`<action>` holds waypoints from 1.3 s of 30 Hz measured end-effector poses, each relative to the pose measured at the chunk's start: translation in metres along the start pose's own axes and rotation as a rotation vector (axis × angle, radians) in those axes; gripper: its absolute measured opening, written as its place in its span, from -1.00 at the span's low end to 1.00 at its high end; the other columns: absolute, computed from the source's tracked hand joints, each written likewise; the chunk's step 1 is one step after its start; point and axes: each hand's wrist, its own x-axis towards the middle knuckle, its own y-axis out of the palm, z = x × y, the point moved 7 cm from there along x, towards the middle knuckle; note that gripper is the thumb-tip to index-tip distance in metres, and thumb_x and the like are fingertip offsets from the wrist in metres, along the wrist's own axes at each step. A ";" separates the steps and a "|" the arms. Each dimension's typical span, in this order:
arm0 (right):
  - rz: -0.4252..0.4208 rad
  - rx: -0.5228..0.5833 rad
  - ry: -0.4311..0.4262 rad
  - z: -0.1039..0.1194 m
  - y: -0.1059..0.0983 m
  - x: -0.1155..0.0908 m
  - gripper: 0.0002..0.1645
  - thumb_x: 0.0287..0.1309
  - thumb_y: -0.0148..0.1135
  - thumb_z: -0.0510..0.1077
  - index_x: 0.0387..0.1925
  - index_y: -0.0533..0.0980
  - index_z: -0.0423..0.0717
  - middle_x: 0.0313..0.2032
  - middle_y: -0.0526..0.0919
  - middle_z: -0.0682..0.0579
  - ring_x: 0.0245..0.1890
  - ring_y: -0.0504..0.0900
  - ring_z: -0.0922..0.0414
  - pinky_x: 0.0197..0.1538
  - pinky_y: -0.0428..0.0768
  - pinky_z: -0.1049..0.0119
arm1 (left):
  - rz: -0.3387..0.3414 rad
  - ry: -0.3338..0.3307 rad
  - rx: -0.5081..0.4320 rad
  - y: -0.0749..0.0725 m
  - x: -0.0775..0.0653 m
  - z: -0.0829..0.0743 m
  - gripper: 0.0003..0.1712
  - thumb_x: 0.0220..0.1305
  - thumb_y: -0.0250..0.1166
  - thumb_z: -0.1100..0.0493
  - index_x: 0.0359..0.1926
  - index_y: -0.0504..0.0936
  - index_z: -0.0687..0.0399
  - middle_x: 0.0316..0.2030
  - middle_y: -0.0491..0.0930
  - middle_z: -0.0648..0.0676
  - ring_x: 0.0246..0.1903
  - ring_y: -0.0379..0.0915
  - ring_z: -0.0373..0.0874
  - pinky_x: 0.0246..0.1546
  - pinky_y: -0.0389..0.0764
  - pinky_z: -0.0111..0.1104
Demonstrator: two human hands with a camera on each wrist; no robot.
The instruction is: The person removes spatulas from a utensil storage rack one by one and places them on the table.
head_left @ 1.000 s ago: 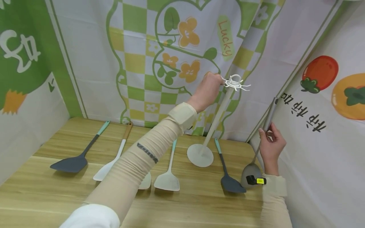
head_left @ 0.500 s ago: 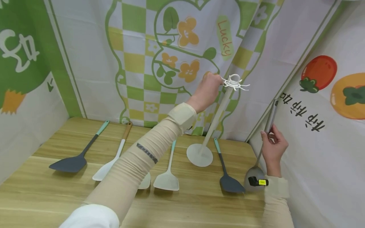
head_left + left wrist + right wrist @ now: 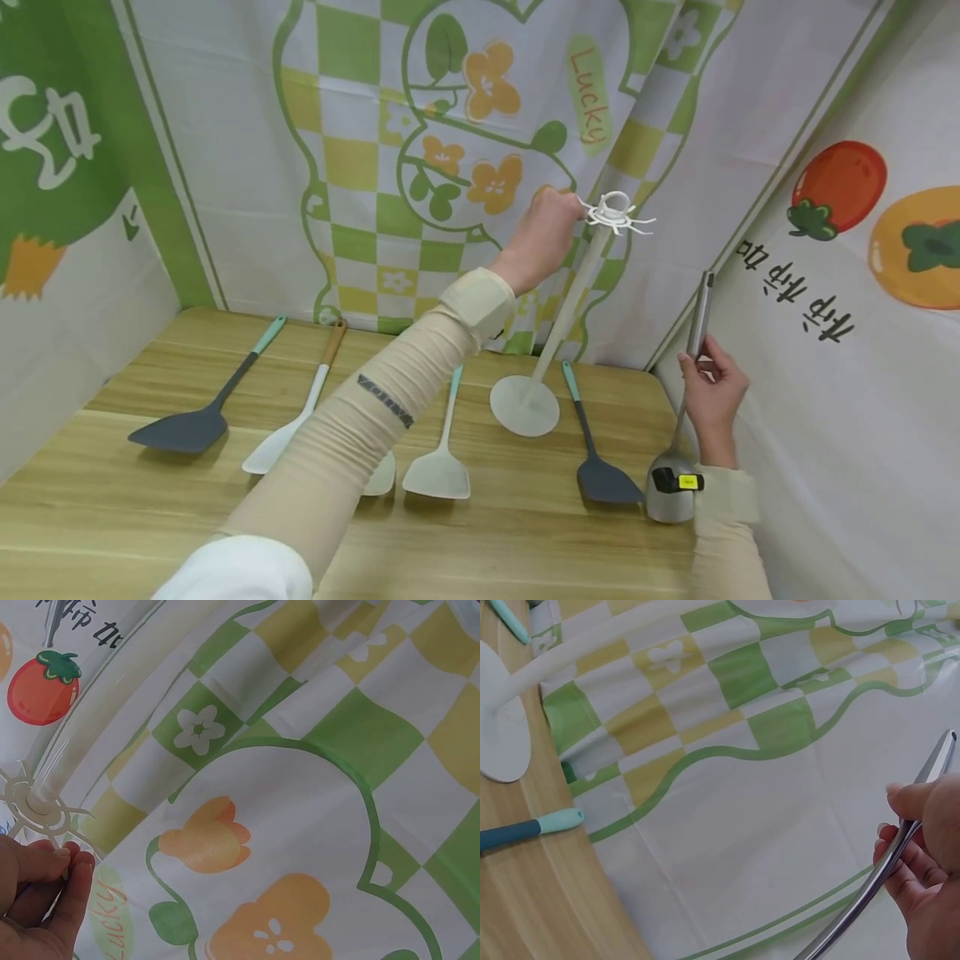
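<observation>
My left hand (image 3: pixel 542 240) pinches one arm of the white hook ring atop a utensil stand (image 3: pixel 573 308). In the left wrist view, the thumb and fingers meet on that hook (image 3: pixel 52 821). The stand's pole leans, its round white base down at the table. On the far right, my right hand (image 3: pixel 716 400) holds a metal ladle (image 3: pixel 701 321) by its handle between thumb and fingers, grip end up. The ladle's rounded head hangs low beside a dark spatula (image 3: pixel 606 482), partly hidden behind the wrist camera. The right wrist view shows the shiny curved handle (image 3: pixel 877 881).
On the wooden table (image 3: pixel 525 542) lie a dark spatula (image 3: pixel 183 429) at left, a white one with a brown handle (image 3: pixel 333 342), and a pale one (image 3: pixel 438 475). My left forearm partly covers another pale head (image 3: pixel 382 477). Printed cloth walls (image 3: pixel 225 167) surround the table.
The right hand has lowered the ladle slightly and turned it, so its head shows at a different angle. The left hand keeps its hold on the stand's hook ring.
</observation>
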 end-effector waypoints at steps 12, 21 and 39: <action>0.062 -0.084 0.020 -0.015 0.003 -0.003 -0.48 0.13 0.31 -0.53 0.17 0.54 -0.45 -0.23 0.65 0.09 -0.44 0.60 0.37 -0.35 0.59 0.67 | -0.017 0.008 0.007 -0.003 0.001 -0.002 -0.60 0.27 0.16 0.56 -0.14 0.83 0.13 -0.16 0.78 0.12 -0.17 0.63 0.05 -0.01 0.61 -0.24; 0.074 -0.174 0.027 -0.020 0.004 -0.004 -0.49 0.12 0.33 -0.52 0.15 0.56 -0.45 -0.19 0.66 -0.15 -0.46 0.58 0.38 -0.35 0.56 0.68 | -0.004 -0.017 0.036 -0.003 0.002 0.001 -0.58 0.22 0.16 0.56 -0.13 0.83 0.11 -0.13 0.78 0.09 -0.12 0.61 0.05 0.05 0.59 -0.23; 0.129 -0.316 0.094 -0.090 0.004 -0.003 -0.49 0.19 0.36 -0.43 0.20 0.56 -0.39 -0.04 0.69 -0.39 -0.48 0.46 0.53 -0.38 0.44 0.74 | -0.005 -0.030 0.003 0.002 0.000 0.000 -0.59 0.24 0.18 0.55 -0.12 0.83 0.10 -0.12 0.78 0.09 -0.12 0.59 0.04 0.01 0.63 -0.26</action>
